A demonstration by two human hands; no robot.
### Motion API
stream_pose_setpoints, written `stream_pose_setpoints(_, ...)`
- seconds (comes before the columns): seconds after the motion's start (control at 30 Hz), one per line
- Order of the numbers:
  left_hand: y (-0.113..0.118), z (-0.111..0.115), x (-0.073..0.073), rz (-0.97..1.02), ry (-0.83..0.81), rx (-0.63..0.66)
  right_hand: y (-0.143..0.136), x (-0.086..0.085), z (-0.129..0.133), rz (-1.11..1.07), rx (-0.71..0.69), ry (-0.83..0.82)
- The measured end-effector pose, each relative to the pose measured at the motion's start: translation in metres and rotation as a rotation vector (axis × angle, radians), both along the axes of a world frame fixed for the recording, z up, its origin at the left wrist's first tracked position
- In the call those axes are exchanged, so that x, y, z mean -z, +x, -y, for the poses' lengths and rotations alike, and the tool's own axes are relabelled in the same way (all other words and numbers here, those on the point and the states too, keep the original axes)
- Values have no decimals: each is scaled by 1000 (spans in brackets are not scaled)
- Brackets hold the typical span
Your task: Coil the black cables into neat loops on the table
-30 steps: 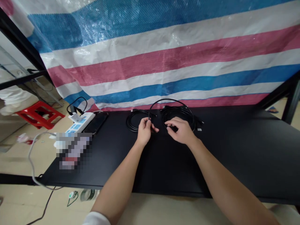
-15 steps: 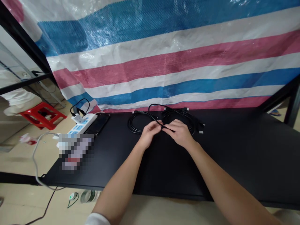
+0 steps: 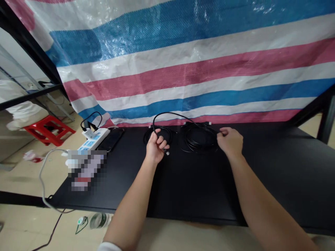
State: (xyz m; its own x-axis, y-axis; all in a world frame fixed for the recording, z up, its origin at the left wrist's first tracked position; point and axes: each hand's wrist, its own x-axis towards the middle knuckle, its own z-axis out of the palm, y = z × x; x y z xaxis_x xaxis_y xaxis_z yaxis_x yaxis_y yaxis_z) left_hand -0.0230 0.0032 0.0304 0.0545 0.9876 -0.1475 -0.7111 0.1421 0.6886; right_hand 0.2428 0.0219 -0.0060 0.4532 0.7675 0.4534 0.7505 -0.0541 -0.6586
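Observation:
A stretch of black cable arches between my two hands above the black tabletop. My left hand is closed round one end, and a pale-tipped connector pokes out beneath its fingers. My right hand pinches the cable farther along, at the right side of a coil; its fingertips are partly hidden. Behind my left hand lies a coiled black cable with its near part covered. Another coiled black cable lies between my hands.
On the left stand a white power strip with a plugged-in adapter, a dark phone and a blurred-out object. A striped tarp hangs behind the table. A person in white sits on a red stool beyond the frame.
My hands have moved apart, left hand leftward and right hand rightward, with the cable now spread in a wide arch between them. The connector end now shows under my left hand.

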Motion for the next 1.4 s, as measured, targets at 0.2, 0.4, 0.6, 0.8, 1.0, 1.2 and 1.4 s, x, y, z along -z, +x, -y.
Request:
stream_pose_setpoints(0.2, -31, -5, -8, 80, -61, -83, 32, 33, -14, -4, 83, -97)
stream_pose_setpoints(0.4, -54, -6, -11, 108, 22, -296, 31, 44, -16, 38, 84, 13)
stream_pose_setpoints(0.6, -51, -16, -5, -199, 23, -616, 19, 25, -10, -138, 127, 90)
stream_pose_setpoints(0.8, -50, -20, 2, -397, 3, -786, 6, -7, -7, -891, -84, 328)
stream_pose_setpoints(1.0, -59, -17, -9, -132, -145, -779, 42, -12, 3, -1018, -369, 495)
stream_pose_setpoints(1.2, -51, -14, -13, -3, -183, -582, 32, -24, 14, -989, -489, 458)
stream_pose_setpoints(1.4, -38, -12, -10, -92, -144, -443, -13, -29, 15, -708, -646, 148)
